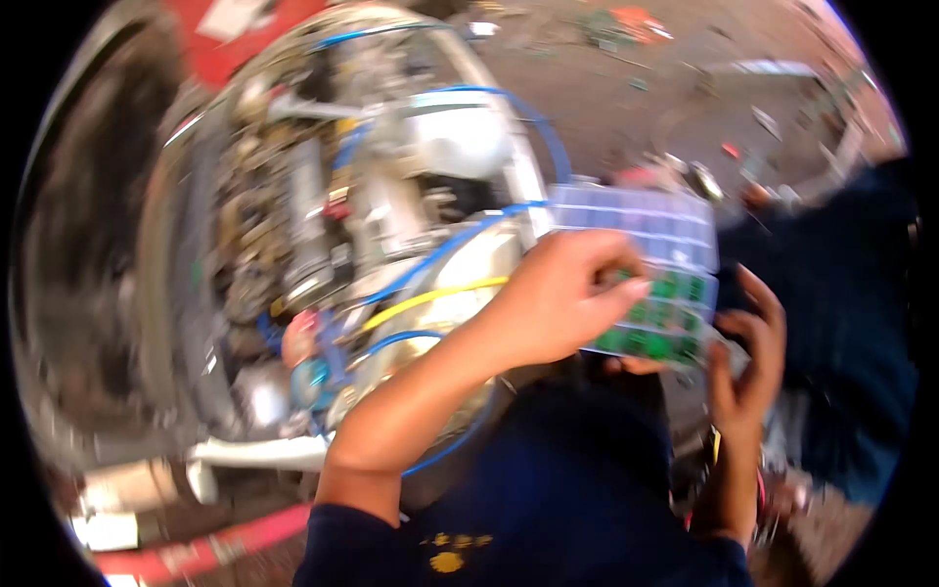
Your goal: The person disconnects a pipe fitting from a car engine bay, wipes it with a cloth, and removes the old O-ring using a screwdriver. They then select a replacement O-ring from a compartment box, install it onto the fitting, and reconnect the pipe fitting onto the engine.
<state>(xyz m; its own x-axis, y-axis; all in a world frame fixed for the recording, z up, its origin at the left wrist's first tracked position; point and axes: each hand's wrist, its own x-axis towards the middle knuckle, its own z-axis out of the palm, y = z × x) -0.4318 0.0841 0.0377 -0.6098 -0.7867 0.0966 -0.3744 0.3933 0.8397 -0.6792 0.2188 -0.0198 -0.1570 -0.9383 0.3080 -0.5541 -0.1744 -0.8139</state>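
A clear plastic compartment box (634, 220) is open in front of me, its lid tilted back. Small green parts (657, 345) fill its near compartments, too blurred to name. My left hand (572, 293) reaches over the box from the left, thumb and fingers brought together above the green parts. Whatever it may pinch is hidden. Just beyond the box's right edge is my right hand (751, 357), its fingers curved and spread apart. Whether it touches the box I cannot tell. A bit of a finger shows under the box's near edge; whose it is remains unclear.
To the left lies an open engine bay (313, 215) with metal parts, a blue hose (440, 256) and a yellow hose (430, 301). A person in dark clothing (831, 323) is close on the right. Scattered debris covers the floor (675, 108) beyond.
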